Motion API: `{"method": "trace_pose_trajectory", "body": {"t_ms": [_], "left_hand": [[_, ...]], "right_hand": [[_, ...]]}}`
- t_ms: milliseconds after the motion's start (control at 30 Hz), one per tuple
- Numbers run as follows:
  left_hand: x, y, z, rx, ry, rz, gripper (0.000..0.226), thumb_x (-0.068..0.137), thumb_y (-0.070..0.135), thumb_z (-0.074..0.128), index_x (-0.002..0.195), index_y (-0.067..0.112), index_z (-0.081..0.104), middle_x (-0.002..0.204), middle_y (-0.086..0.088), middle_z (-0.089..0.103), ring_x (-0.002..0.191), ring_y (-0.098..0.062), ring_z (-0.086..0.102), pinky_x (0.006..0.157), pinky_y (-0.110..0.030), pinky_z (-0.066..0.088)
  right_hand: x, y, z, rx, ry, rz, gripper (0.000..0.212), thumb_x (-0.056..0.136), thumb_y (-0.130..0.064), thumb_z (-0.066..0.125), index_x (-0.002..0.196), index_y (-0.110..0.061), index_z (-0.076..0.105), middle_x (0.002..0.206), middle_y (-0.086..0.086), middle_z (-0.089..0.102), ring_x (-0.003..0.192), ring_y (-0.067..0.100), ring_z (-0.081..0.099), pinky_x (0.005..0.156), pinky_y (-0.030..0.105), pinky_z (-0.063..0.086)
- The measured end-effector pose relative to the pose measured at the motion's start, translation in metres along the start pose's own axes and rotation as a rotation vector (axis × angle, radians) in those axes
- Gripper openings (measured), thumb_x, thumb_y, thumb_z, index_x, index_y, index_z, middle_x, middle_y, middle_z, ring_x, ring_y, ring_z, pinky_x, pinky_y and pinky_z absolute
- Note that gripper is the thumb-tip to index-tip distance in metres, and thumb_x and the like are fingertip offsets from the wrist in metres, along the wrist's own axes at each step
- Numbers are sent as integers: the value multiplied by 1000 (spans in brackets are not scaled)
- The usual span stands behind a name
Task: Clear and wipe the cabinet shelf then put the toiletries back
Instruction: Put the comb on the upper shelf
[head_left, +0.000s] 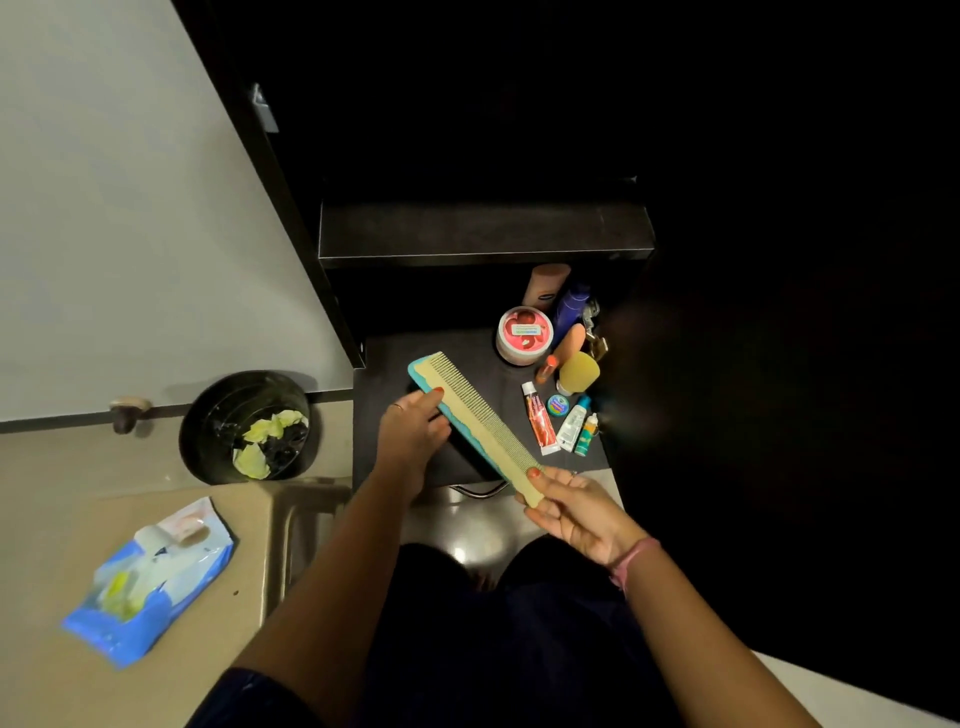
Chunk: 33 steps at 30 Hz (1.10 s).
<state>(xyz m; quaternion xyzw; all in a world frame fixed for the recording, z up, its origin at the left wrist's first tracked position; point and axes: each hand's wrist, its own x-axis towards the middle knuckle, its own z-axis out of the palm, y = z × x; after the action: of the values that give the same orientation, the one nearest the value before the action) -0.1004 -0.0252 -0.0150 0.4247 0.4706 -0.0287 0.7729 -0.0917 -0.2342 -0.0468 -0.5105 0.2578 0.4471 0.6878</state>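
A long teal and cream comb lies slanted above the dark cabinet shelf. My left hand grips its upper part near the teal spine. My right hand pinches its lower end between thumb and fingers. Toiletries stand at the shelf's right side: a round pink jar, a red-and-white tube, a small teal tin, a yellow-capped bottle, a blue bottle, a peach bottle and small tubes.
An open blue pack of wipes lies on the beige floor at the left. A black bin holding yellow-green wipes stands beside the cabinet. The open cabinet door stands at the left. A higher dark shelf sits above.
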Motion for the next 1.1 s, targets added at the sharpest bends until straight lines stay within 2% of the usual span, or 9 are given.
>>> {"method": "trace_pose_trajectory", "body": {"t_ms": [67, 233, 333, 467, 600, 733, 867, 967, 1100], "left_hand": [[-9, 15, -11, 73, -36, 72, 32, 92, 15, 58, 122, 5, 56, 124, -14, 61, 105, -17, 63, 86, -19, 50], [-42, 45, -33, 107, -162, 125, 25, 87, 12, 64, 111, 8, 60, 106, -11, 70, 82, -10, 70, 67, -17, 58], [-66, 63, -39, 108, -212, 163, 31, 86, 9, 64, 115, 8, 55, 107, -14, 69, 88, -16, 69, 65, -19, 58], [-94, 85, -42, 170, -282, 286, 28, 86, 7, 64, 103, 24, 52, 105, -9, 68, 94, -17, 69, 71, -25, 59], [-128, 111, -39, 208, -337, 480, 35, 85, 8, 65, 114, 21, 50, 114, -6, 64, 103, -17, 66, 73, -26, 59], [-169, 147, -25, 237, -334, 739, 42, 83, 7, 66, 118, 17, 46, 115, -2, 60, 102, -16, 65, 71, -23, 59], [-209, 189, -4, 270, -297, 1035, 57, 82, 9, 68, 131, 16, 39, 115, 2, 57, 101, -11, 64, 74, -24, 58], [-226, 222, 14, 326, -240, 1195, 62, 82, 15, 71, 135, 16, 39, 117, 4, 54, 103, -10, 61, 79, -25, 57], [-226, 266, 38, 520, -105, 1312, 65, 80, 33, 72, 135, 13, 43, 128, -3, 53, 111, -14, 57, 94, -34, 52]], "right_hand": [[-13, -12, 8, -39, 13, -46, 17, 89, -15, 59, 104, -8, 65, 82, 8, 74, 70, 12, 71, 58, 21, 57], [-42, -26, 31, -73, 80, -164, 18, 90, -21, 60, 104, -12, 65, 87, 8, 71, 65, 10, 70, 52, 16, 55], [-60, -32, 48, 1, 114, -286, 24, 87, -20, 63, 109, -10, 64, 93, 6, 72, 71, 11, 70, 51, 16, 55], [-85, -46, 67, -13, 166, -524, 38, 84, -14, 67, 118, -4, 56, 106, 13, 69, 93, 21, 69, 66, 25, 59], [-119, -74, 91, -57, 196, -792, 40, 82, -6, 68, 117, -7, 50, 96, 8, 69, 76, 9, 71, 60, 17, 57], [-159, -110, 113, -214, 267, -1101, 49, 81, -7, 69, 125, -5, 47, 111, 3, 61, 96, 11, 65, 73, 17, 56], [-203, -155, 140, -194, 314, -1344, 42, 79, -9, 72, 115, -6, 50, 104, 3, 60, 93, 11, 65, 70, 19, 56], [-225, -192, 158, -232, 343, -1446, 33, 79, -16, 74, 107, -3, 61, 103, 6, 65, 93, 14, 67, 74, 23, 57], [-231, -245, 169, -380, 356, -1509, 42, 78, -22, 75, 114, -4, 64, 111, 9, 66, 99, 14, 66, 83, 26, 56]]}}
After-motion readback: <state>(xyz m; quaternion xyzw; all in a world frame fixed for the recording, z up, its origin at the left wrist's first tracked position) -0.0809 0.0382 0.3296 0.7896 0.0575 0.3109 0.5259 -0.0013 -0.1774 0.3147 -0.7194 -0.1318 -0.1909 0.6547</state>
